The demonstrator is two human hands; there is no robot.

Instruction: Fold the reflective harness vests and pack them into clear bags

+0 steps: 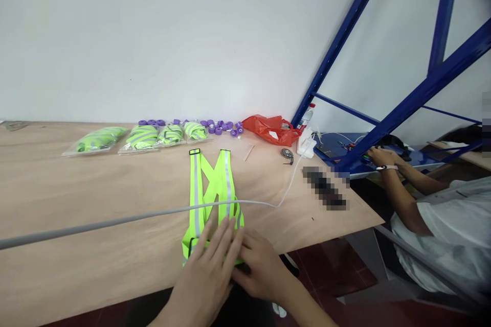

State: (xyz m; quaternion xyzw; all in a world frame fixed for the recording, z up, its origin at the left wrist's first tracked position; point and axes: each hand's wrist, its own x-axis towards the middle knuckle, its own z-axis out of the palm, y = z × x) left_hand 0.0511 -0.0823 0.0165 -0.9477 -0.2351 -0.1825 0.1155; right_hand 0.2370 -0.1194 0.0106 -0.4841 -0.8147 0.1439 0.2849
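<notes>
A neon-yellow reflective vest (221, 182) made of straps with silver stripes lies on the wooden table in front of me, its two shoulder straps pointing away and crossing in the middle. Black buckles show at the strap tops and near its lower left. My left hand (209, 268) rests over the lower end of the vest with its fingers stretched out. Beside it, my right hand (263, 268) has its fingers curled at the vest's lower right edge, pinching it. The fingertips and the vest's lowest part are partly hidden.
A grey cable (153, 213) runs across the table and over the vest to a white power strip (306, 143). Bagged vests (100, 139), purple rolls (218, 131) and a red plastic bag (268, 129) line the wall. On the right, a person (441, 214) sits beyond blue metal beams (345, 36).
</notes>
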